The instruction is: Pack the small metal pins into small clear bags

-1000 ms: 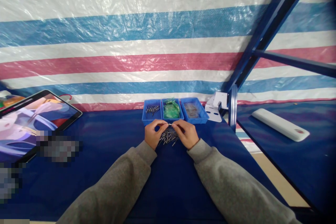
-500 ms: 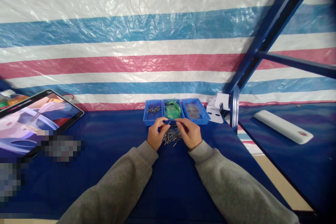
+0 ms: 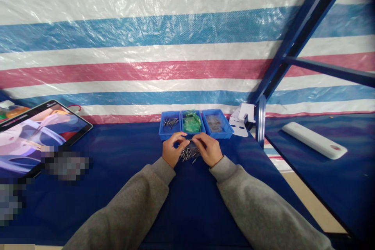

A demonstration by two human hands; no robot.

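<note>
My left hand (image 3: 171, 150) and my right hand (image 3: 210, 150) meet over a loose pile of small metal pins (image 3: 187, 154) on the blue tabletop. Thumb and fingers of each are bent in a pinch. A thin metal pin (image 3: 190, 140) shows between the fingertips; its ends are partly hidden. Just behind the hands stand three blue bins side by side. The left bin (image 3: 161, 129) has more metal pins in it, the middle one holds green plastic packaging (image 3: 191, 122), and the right one holds clear plastic bags (image 3: 213, 124).
Left on the table lies a tablet (image 3: 63, 125) with a lit screen, near a pixelated patch. White cut-out card pieces (image 3: 240, 123) sit right of the bins. A blue metal frame post (image 3: 260, 123) rises beside them. Farther right is a long white case (image 3: 315, 140).
My right hand's fingertips have moved left, closer to my left hand, closing the gap around the thin pin. The bins and the pile stay where they were.
</note>
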